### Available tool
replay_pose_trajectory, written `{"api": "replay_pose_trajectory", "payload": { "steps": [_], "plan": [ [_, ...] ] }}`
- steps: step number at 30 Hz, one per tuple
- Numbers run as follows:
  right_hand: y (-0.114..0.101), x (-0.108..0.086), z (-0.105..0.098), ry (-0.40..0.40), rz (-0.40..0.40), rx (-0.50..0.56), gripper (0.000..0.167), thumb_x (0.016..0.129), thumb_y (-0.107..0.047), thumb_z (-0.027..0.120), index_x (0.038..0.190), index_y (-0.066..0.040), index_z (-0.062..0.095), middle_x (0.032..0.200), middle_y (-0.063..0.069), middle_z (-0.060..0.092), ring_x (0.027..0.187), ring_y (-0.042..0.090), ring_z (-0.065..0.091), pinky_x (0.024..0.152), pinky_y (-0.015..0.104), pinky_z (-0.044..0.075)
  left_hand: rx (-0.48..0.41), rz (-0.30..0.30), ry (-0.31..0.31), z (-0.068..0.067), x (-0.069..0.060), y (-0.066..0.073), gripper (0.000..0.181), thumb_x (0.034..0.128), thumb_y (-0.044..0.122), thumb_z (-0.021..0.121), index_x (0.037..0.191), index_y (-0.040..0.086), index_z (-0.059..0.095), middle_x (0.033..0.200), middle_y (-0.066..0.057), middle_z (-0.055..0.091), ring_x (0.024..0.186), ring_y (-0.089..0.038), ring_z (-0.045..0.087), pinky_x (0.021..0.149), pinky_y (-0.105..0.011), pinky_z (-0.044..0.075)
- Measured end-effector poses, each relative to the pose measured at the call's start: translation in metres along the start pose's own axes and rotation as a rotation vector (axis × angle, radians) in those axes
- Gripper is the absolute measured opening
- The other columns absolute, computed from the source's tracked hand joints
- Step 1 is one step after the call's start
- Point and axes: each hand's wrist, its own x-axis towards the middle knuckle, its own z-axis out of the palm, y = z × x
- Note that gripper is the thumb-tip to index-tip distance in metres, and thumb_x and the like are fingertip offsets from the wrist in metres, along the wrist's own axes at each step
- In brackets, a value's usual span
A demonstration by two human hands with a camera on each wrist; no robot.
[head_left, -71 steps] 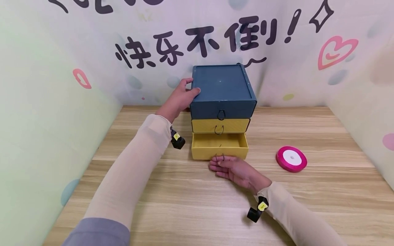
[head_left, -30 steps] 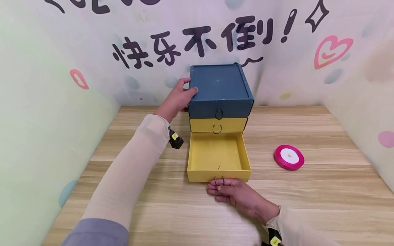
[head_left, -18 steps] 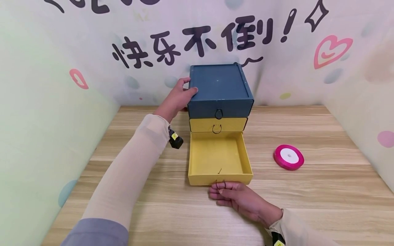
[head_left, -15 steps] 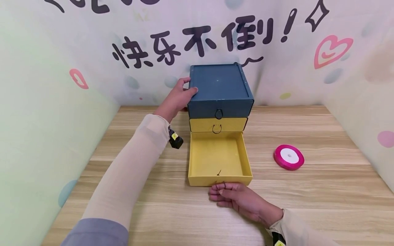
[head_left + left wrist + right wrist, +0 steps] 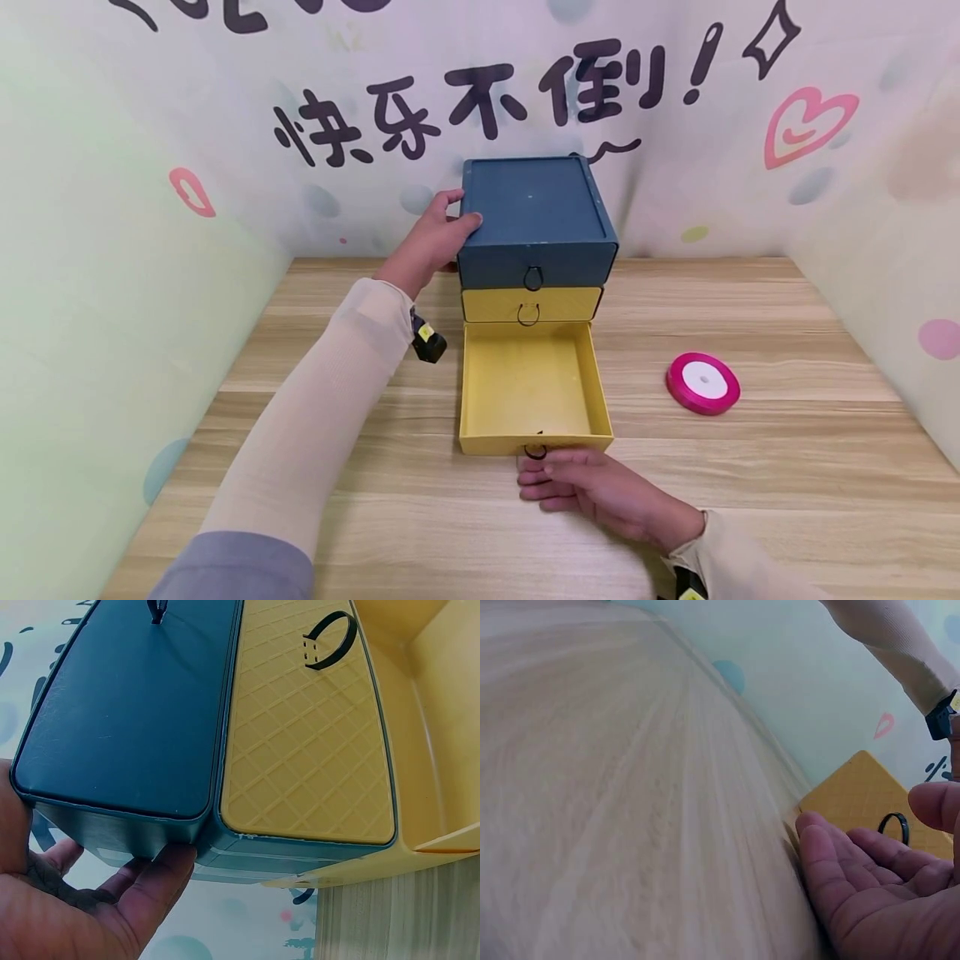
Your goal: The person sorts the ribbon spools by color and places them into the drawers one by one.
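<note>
A small drawer cabinet (image 5: 536, 200) stands near the back wall, dark blue on top with yellow drawers below. My left hand (image 5: 433, 240) holds its left side, thumb over the top edge; the left wrist view shows fingers against the blue side panel. The lowest yellow drawer (image 5: 532, 383) is pulled far out, with no object seen inside. Its black loop handle (image 5: 536, 452) hangs at the drawer front. Beside that loop is my right hand (image 5: 592, 492), palm turned sideways, fingers loosely extended and holding nothing.
A spool of magenta ribbon (image 5: 703, 383) lies on the wooden table (image 5: 420, 517), right of the drawer. The closed yellow drawer (image 5: 300, 735) above carries a similar black loop. A printed cloth wall (image 5: 360, 208) rises behind the cabinet.
The lowest drawer has slid out toward me, from partly out to far out. My right hand came with it, then let go of the loop and shifted slightly right. The left hand stayed put.
</note>
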Motion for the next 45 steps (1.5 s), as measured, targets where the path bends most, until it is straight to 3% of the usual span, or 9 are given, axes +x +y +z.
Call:
{"api": "replay_pose_trajectory", "payload": {
  "steps": [9, 12, 16, 21, 24, 30, 33, 37, 45],
  "plan": [
    [-0.029, -0.021, -0.017, -0.07, -0.026, -0.319, 0.039, 0.105, -0.015, 0.049, 0.135, 0.01, 0.054, 0.133, 0.027, 0.058, 0.122, 0.036, 0.057, 0.097, 0.039, 0.05, 0.013, -0.004, 0.0, 0.0, 0.0, 0.001, 0.062, 0.1028, 0.038, 0.053, 0.156, 0.032, 0.022, 0.154, -0.007, 0.035, 0.131, -0.029, 0.047, 0.098, -0.052, 0.047],
    [-0.043, -0.031, -0.021, -0.06, -0.056, -0.491, 0.037, 0.105, -0.017, 0.05, 0.137, 0.003, 0.056, 0.131, 0.02, 0.061, 0.122, 0.034, 0.058, 0.097, 0.034, 0.05, 0.016, -0.005, 0.0, -0.001, 0.0, 0.001, 0.062, 0.1028, 0.038, 0.053, 0.156, 0.032, 0.022, 0.154, -0.007, 0.035, 0.131, -0.029, 0.047, 0.098, -0.052, 0.047],
    [-0.062, -0.047, -0.025, 0.011, -0.162, -0.812, 0.036, 0.104, -0.02, 0.055, 0.137, -0.007, 0.059, 0.128, 0.009, 0.065, 0.118, 0.025, 0.062, 0.093, 0.028, 0.051, 0.015, -0.006, -0.001, 0.0, -0.001, 0.001, 0.062, 0.103, 0.037, 0.053, 0.157, 0.031, 0.021, 0.154, -0.007, 0.035, 0.131, -0.029, 0.046, 0.098, -0.052, 0.047],
    [-0.077, -0.067, -0.032, 0.128, -0.35, -1.301, 0.039, 0.098, -0.027, 0.065, 0.135, -0.016, 0.061, 0.124, -0.005, 0.066, 0.11, 0.012, 0.063, 0.088, 0.033, 0.054, 0.008, -0.006, -0.006, 0.0, -0.002, 0.001, 0.063, 0.1029, 0.037, 0.053, 0.157, 0.031, 0.021, 0.154, -0.007, 0.035, 0.13, -0.029, 0.047, 0.099, -0.052, 0.046],
    [-0.08, -0.078, -0.037, 0.211, -0.42, -1.476, 0.043, 0.093, -0.027, 0.073, 0.133, -0.019, 0.063, 0.125, -0.01, 0.065, 0.111, 0.011, 0.063, 0.088, 0.034, 0.054, 0.002, -0.001, -0.008, 0.0, -0.001, 0.001, 0.062, 0.1028, 0.037, 0.053, 0.156, 0.031, 0.022, 0.152, -0.007, 0.036, 0.129, -0.029, 0.048, 0.099, -0.051, 0.046],
    [-0.085, -0.087, -0.051, 0.297, -0.627, -1.61, 0.049, 0.085, -0.026, 0.08, 0.13, -0.014, 0.065, 0.127, -0.003, 0.064, 0.116, 0.018, 0.059, 0.102, 0.011, 0.034, 0.002, 0.0, -0.004, 0.0, -0.001, 0.001, 0.062, 0.1027, 0.037, 0.053, 0.156, 0.031, 0.022, 0.152, -0.007, 0.037, 0.128, -0.03, 0.048, 0.099, -0.05, 0.046],
    [-0.087, -0.087, -0.06, 0.348, -0.761, -1.711, 0.047, 0.095, -0.044, 0.065, 0.124, -0.008, 0.068, 0.124, 0.006, 0.066, 0.116, 0.025, 0.059, 0.11, 0.012, 0.021, -0.001, -0.001, -0.003, 0.0, -0.001, 0.001, 0.062, 0.1028, 0.037, 0.053, 0.156, 0.031, 0.022, 0.152, -0.008, 0.037, 0.129, -0.03, 0.048, 0.099, -0.051, 0.046],
    [-0.088, -0.087, -0.075, 0.426, -0.869, -1.809, 0.06, 0.102, -0.055, 0.044, 0.12, -0.003, 0.069, 0.12, 0.014, 0.067, 0.118, 0.033, 0.056, 0.116, 0.024, 0.017, 0.005, -0.003, -0.003, 0.001, -0.002, 0.001, 0.062, 0.1029, 0.037, 0.053, 0.156, 0.031, 0.021, 0.154, -0.008, 0.035, 0.13, -0.03, 0.047, 0.099, -0.052, 0.046],
    [-0.089, -0.095, -0.103, 0.551, -0.86, -1.852, 0.069, 0.099, -0.063, 0.044, 0.118, -0.003, 0.07, 0.128, 0.019, 0.063, 0.132, 0.037, 0.046, 0.118, 0.033, 0.019, 0.012, -0.006, 0.001, 0.0, -0.002, 0.001, 0.062, 0.1028, 0.038, 0.053, 0.156, 0.032, 0.022, 0.154, -0.007, 0.034, 0.131, -0.03, 0.046, 0.1, -0.052, 0.045]
  ]
}}
